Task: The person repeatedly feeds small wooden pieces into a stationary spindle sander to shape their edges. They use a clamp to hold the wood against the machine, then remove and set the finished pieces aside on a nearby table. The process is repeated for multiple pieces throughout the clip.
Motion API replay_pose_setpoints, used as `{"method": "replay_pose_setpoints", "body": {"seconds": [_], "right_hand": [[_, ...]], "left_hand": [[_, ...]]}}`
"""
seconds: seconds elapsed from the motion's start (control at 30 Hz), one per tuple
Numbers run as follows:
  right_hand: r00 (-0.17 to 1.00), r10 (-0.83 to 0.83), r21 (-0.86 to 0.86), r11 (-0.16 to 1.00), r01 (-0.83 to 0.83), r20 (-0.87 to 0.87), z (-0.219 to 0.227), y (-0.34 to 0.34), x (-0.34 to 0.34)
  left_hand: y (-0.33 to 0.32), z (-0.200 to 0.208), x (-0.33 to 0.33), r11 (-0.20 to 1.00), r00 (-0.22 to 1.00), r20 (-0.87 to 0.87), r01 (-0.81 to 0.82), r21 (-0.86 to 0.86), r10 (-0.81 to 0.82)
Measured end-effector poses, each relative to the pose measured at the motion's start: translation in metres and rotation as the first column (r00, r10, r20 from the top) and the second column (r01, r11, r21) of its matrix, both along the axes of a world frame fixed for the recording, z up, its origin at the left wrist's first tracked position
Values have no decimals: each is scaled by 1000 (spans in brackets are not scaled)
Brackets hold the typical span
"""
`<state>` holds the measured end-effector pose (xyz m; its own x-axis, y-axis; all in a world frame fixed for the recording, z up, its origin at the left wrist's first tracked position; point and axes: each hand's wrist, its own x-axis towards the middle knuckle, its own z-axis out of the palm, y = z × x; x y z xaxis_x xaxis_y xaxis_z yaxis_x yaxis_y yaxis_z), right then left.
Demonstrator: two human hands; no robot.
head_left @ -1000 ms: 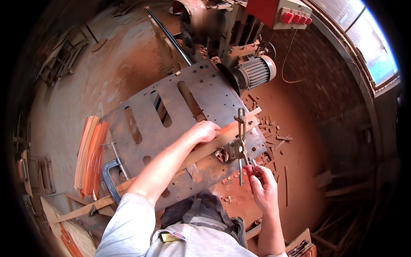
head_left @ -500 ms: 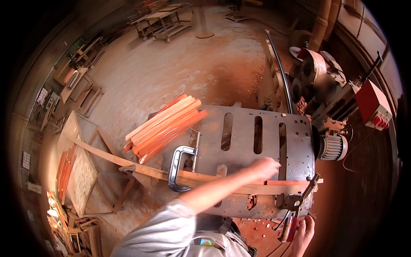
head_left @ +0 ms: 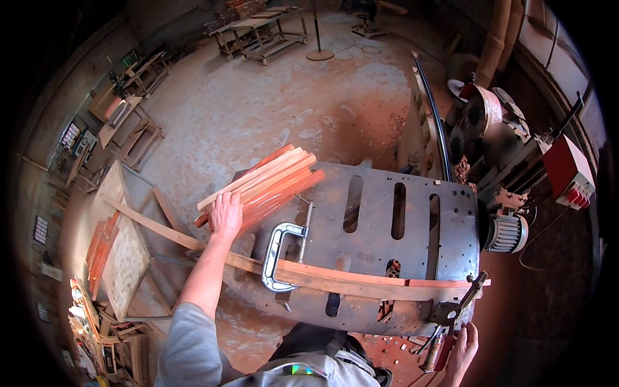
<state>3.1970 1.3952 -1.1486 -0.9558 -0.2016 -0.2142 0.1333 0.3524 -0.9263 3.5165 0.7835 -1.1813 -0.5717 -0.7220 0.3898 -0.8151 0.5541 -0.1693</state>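
Observation:
My left hand (head_left: 225, 213) lies on the near end of a pile of reddish wooden strips (head_left: 277, 184), its fingers bent over a strip at the left side. The pile rests on the far left of a grey slotted metal table (head_left: 374, 251). My right hand (head_left: 463, 351) is at the table's near right corner, its fingers curled against a red box-like part (head_left: 442, 353) below a metal lever clamp (head_left: 456, 306). A long curved wooden guide (head_left: 361, 285) crosses the table, held by a C-clamp (head_left: 274, 258). A short reddish strip (head_left: 435, 282) lies along its right end.
An electric motor (head_left: 508, 232) juts out at the table's right side, with a red and white switch box (head_left: 567, 171) beyond it. A tilted board (head_left: 119, 248) with more strips stands at left. Wheeled wooden carts (head_left: 264, 32) stand far back. Offcuts litter the floor near my feet.
My left hand has swung from over the right part of the table to the strip pile at left. The view has shifted slightly. My right hand stays by the red part.

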Motion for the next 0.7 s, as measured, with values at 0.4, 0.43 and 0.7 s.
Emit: {"method": "replay_pose_setpoints", "body": {"seconds": [0.4,0.43,0.7], "right_hand": [[994,-105,-37,994,105,-21,-1,20,3],[991,-132,-47,990,130,-32,4,23,2],[912,294,-11,951,-310,-285,94,-70,54]], "left_hand": [[13,18,1,987,981,-132,149,61,-140],[17,21,-1,987,982,-144,134,83,-122],[139,64,-120,40,431,-575,775,630,695]]}}
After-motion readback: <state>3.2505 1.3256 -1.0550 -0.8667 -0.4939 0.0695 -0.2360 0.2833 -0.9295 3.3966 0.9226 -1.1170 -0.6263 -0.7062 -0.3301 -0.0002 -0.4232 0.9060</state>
